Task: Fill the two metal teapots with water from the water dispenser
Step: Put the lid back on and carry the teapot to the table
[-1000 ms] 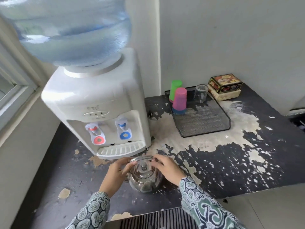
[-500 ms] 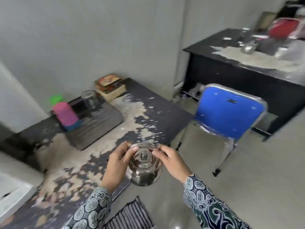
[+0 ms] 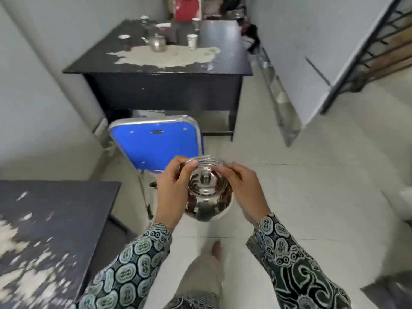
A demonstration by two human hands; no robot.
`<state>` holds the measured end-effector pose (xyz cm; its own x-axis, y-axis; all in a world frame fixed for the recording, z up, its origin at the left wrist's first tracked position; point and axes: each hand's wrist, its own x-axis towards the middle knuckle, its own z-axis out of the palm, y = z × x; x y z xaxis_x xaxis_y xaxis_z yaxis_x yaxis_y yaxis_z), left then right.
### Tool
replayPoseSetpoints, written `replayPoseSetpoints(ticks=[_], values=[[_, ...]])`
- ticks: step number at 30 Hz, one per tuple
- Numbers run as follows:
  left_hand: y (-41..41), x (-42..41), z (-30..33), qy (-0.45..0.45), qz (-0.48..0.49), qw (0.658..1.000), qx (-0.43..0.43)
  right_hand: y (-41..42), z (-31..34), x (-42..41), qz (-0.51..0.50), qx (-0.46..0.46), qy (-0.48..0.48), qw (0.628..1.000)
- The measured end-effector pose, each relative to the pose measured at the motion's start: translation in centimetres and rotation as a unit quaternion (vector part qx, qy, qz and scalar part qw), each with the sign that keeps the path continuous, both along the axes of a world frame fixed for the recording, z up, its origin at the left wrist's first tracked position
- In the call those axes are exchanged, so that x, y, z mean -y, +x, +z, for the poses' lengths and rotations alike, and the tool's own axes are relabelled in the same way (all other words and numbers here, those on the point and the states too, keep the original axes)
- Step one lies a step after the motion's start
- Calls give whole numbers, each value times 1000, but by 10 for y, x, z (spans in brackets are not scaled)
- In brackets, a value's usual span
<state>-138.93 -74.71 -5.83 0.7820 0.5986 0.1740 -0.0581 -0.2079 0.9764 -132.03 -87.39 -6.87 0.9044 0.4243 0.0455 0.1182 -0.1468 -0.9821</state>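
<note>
Dispenser gone from view since a second ago; view now faces far desk (image 3: 156, 70), upper centre. Left hand (image 3: 171, 192) and right hand (image 3: 244, 192) pinch handle of lidded teapot (image 3: 206, 197), mid-frame over floor. Contents hidden. Second teapot (image 3: 157, 43) stands on the desk.

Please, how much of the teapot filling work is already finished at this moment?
Done: cannot confirm; the lid hides any water. In hand: left hand and right hand hold one lidded metal teapot above the floor, facing the far desk. Left: a second teapot stands there.
</note>
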Motion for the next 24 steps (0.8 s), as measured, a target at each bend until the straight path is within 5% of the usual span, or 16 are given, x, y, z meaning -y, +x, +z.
replayPoseSetpoints(ticks=[8,24], values=[[186,9,13,18,-152,987,-38,156,8,36,-58,-45,15,997],[514,27,0,-17,-161,987,-23,481,-2,53,-67,-125,92,986]])
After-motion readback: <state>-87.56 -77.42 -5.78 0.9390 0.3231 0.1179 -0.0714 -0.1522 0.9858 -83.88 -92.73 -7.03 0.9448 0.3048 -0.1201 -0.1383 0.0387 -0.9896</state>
